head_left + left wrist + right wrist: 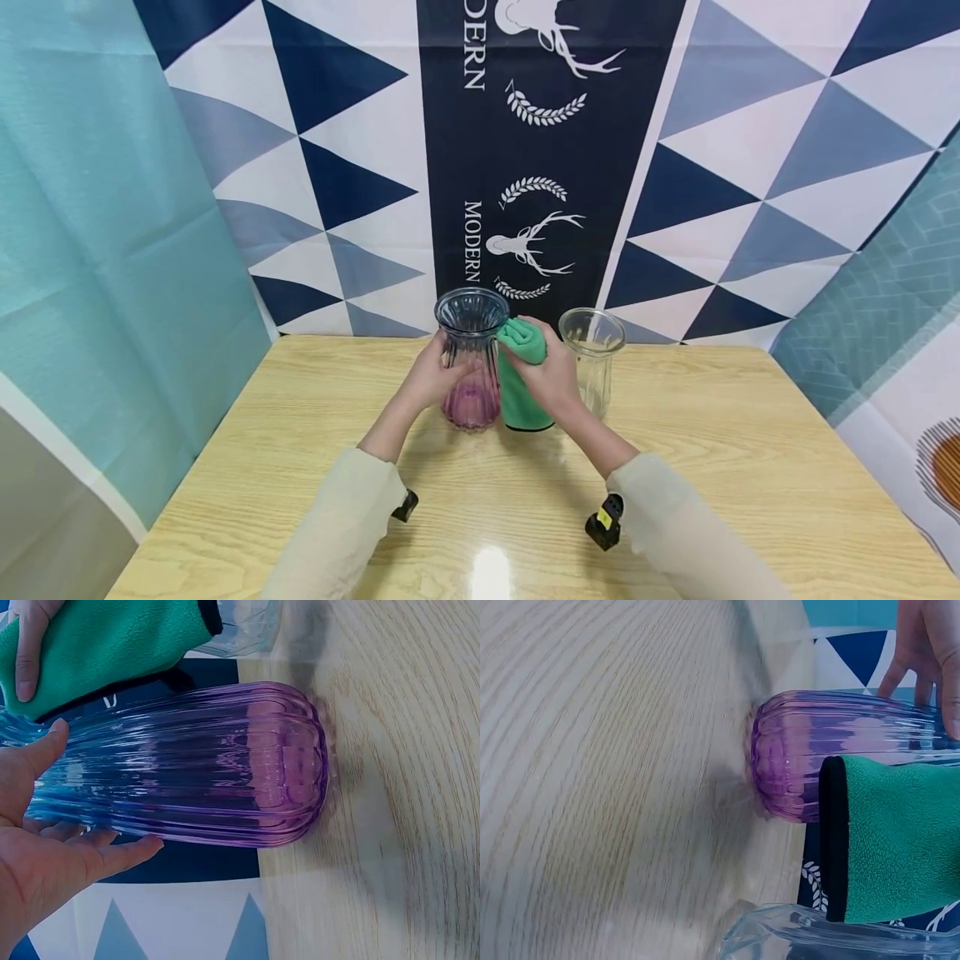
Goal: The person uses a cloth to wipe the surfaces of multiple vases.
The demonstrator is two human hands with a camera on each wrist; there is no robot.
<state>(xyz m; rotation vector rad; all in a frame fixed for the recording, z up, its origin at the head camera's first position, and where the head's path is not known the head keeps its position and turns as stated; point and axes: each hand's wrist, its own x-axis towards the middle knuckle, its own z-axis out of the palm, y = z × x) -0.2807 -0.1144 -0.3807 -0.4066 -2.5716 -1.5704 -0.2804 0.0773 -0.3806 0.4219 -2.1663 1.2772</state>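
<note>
A ribbed glass vase (471, 392), blue at its flared rim and pink-purple at its base, stands upright toward the back of the table. My left hand (441, 372) grips it round the upper body from the left, thumb and fingers on either side in the left wrist view. In my right hand (551, 372) is a bunched green cloth (522, 400) with a black edge, held against the vase's right side near the rim. The cloth's lower part hangs down beside the vase (795, 754), hiding some of it in the right wrist view.
A clear glass vase (594, 367) stands just right of my right hand, partly hidden by it. The light wood table (300, 492) ends at a patterned cloth backdrop (360, 167). A light-blue curtain (112, 208) hangs along the left side.
</note>
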